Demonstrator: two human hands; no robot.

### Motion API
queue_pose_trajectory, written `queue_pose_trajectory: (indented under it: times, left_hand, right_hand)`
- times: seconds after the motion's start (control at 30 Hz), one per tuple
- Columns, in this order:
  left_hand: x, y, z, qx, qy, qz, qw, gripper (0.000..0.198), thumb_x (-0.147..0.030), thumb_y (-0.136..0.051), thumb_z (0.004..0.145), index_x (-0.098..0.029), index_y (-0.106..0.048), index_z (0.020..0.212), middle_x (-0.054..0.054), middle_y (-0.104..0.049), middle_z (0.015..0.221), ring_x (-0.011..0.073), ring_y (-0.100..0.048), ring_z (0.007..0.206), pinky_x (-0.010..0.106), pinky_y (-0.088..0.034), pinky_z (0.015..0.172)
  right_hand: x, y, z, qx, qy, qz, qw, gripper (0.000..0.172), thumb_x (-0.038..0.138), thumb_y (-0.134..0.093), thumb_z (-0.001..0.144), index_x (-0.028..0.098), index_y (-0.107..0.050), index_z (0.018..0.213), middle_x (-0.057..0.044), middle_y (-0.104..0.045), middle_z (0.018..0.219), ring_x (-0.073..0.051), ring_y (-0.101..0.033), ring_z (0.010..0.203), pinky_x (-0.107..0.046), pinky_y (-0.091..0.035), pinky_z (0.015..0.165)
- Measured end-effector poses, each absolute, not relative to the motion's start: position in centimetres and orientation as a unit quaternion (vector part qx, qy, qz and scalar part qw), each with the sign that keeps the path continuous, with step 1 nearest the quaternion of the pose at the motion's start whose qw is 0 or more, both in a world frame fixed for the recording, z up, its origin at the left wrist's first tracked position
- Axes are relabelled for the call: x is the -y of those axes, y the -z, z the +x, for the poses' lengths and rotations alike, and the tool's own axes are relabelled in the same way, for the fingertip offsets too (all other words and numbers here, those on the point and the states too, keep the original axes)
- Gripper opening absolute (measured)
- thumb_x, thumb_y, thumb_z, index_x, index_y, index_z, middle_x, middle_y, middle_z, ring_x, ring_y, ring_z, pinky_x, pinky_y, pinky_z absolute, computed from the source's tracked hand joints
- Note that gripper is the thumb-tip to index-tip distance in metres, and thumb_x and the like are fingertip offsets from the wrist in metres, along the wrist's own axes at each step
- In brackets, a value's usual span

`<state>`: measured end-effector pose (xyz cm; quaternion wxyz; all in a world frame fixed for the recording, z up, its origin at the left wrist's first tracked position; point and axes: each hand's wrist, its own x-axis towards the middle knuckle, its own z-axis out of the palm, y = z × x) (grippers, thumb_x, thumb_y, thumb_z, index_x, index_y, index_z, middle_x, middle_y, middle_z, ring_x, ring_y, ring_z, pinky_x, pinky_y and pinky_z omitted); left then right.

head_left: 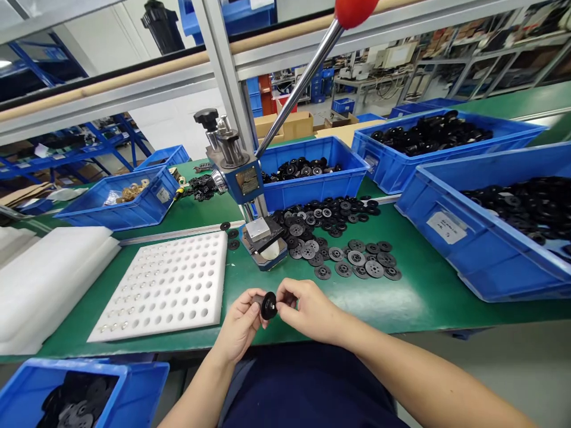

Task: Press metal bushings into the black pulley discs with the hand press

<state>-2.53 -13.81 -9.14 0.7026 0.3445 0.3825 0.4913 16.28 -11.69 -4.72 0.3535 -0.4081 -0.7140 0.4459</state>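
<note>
Close to the bench's front edge, my left hand [243, 324] grips a black flanged part [268, 305], a round disc with a hub and a small pale tip. My right hand [307, 309] is at the tip side with thumb and forefinger pinched together; whatever lies between those fingertips is too small to make out. Just beyond the hands stands a hand press [247, 181] with a metal block [258, 229] on its base. Flat black discs [355, 258] with holes lie on the green bench right of the press.
A white foam tray [209, 297] with rows of holes lies left, small clear pieces in some of them. Blue bins [312, 189] of black parts line the back and right; another bin [147, 380] sits low at left. The press's red-knobbed lever [303, 77] slants overhead.
</note>
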Motion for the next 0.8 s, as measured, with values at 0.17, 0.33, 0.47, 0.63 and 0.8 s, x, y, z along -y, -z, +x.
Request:
queue_pose_trajectory:
  times: [0.17, 0.33, 0.47, 0.63, 0.8]
  left_hand:
    - [13.5, 8.9, -4.4, -0.503, -0.506, 0.481, 0.509, 0.028, -0.032, -0.082, 0.074, -0.019, -0.075, 0.097, 0.005, -0.066, 0.080, 0.0173, -0.056, 0.069, 0.027, -0.046, 0.066]
    - [11.9, 9.1, -5.3, -0.561, -0.377, 0.629, 0.383, 0.012, -0.020, -0.083, 0.067, -0.022, -0.077, 0.077, 0.005, -0.065, 0.071, 0.0199, -0.055, 0.069, 0.027, -0.043, 0.068]
    - [11.4, 9.1, -4.5, -0.535, -0.394, 0.535, 0.522, 0.022, -0.033, -0.081, 0.073, -0.018, -0.074, 0.087, 0.004, -0.066, 0.072, 0.0162, -0.055, 0.063, 0.026, -0.043, 0.061]
    - [12.0, 7.9, -2.9, -0.371, -0.472, 0.335, 0.726, 0.039, -0.047, -0.084, 0.071, -0.015, -0.068, 0.086, 0.001, -0.060, 0.065, 0.0092, -0.048, 0.049, 0.022, -0.037, 0.049]
    - [12.8, 8.8, -2.2, -0.319, -0.454, 0.275, 0.785, 0.033, -0.042, -0.080, 0.078, -0.012, -0.067, 0.083, -0.001, -0.051, 0.055, 0.0083, -0.044, 0.047, 0.020, -0.033, 0.047]
  right_hand:
    - [11.1, 6.4, 16.4, 0.725, -0.404, -0.439, 0.344, 0.020, 0.001, -0.049, 0.073, 0.018, -0.060, 0.074, 0.002, -0.064, 0.068, -0.009, -0.052, 0.060, -0.020, -0.039, 0.057]
    - [10.5, 7.3, 17.6, 0.743, -0.357, -0.482, 0.297, 0.016, 0.003, -0.054, 0.075, 0.017, -0.063, 0.075, -0.001, -0.066, 0.073, -0.012, -0.057, 0.067, -0.023, -0.043, 0.064]
    - [10.6, 7.3, 18.3, 0.723, -0.370, -0.500, 0.300, 0.012, 0.009, -0.056, 0.079, 0.017, -0.065, 0.078, -0.002, -0.066, 0.075, -0.013, -0.058, 0.067, -0.024, -0.045, 0.063]
    - [11.4, 6.6, 18.2, 0.694, -0.418, -0.462, 0.361, 0.012, 0.023, -0.055, 0.089, 0.017, -0.066, 0.091, -0.003, -0.068, 0.081, -0.013, -0.060, 0.070, -0.025, -0.048, 0.066]
    - [11.9, 5.7, 17.4, 0.725, -0.412, -0.408, 0.371, 0.012, 0.023, -0.056, 0.089, 0.019, -0.066, 0.091, -0.002, -0.066, 0.080, -0.012, -0.056, 0.068, -0.024, -0.046, 0.064]
